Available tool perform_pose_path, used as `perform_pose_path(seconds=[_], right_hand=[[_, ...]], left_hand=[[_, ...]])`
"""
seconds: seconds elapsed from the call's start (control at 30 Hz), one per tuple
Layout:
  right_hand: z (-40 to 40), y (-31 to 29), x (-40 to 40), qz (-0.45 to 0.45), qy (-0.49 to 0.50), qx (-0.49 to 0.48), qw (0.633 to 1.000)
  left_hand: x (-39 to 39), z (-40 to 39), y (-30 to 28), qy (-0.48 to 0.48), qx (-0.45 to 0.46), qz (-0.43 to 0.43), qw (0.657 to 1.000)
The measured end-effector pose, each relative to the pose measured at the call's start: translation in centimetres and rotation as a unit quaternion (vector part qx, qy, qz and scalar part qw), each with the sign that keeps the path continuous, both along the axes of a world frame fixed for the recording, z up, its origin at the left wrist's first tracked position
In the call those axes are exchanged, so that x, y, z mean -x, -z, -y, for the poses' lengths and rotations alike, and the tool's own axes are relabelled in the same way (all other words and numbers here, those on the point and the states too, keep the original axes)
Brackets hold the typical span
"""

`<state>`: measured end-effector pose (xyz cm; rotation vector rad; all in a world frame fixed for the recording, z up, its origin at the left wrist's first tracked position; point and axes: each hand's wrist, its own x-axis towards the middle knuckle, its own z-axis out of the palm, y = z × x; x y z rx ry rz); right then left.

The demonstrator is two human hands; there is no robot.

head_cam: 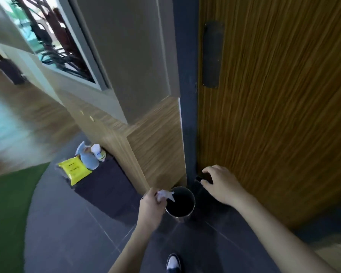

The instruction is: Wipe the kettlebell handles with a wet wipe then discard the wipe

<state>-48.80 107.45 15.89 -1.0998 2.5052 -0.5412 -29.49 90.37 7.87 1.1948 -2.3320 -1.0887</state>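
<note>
A crumpled white wet wipe [165,194] is pinched in my left hand [152,203], right at the left rim of a round metal bin [191,208] with a dark inside, standing on the floor by the wall corner. My right hand [219,183] hovers to the right of the bin, fingers spread, beside a small dark object low on the door frame; whether it touches that object is unclear. No kettlebell is in view.
A wooden door [274,115] fills the right side, with a dark frame [187,95]. On a dark low bench [106,186] to the left lie a yellow wipe pack [75,170] and spray bottles [93,156]. Green turf [6,213] at left; my shoe [173,263] below.
</note>
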Motion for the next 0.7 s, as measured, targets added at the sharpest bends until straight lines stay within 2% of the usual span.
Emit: perform_pose_path(seconds=[0.27,0.5,0.6,0.7], right_hand=[[5.8,2.3,2.1,0.054,0.088,-0.024,0.994],[8.7,5.2,3.2,0.086,0.115,-0.062,0.988],[9.1,6.0,3.7,0.098,0.118,-0.075,0.985],[9.5,6.4,4.2,0.094,0.119,-0.082,0.985]], left_hand=[[5.9,8.6,4.8,0.058,-0.030,0.067,0.996],[11.9,12.2,10.0,0.119,-0.077,0.141,0.980],[12.4,12.9,11.9,0.160,-0.052,0.184,0.969],[11.3,13.7,13.9,0.152,-0.059,0.194,0.967]])
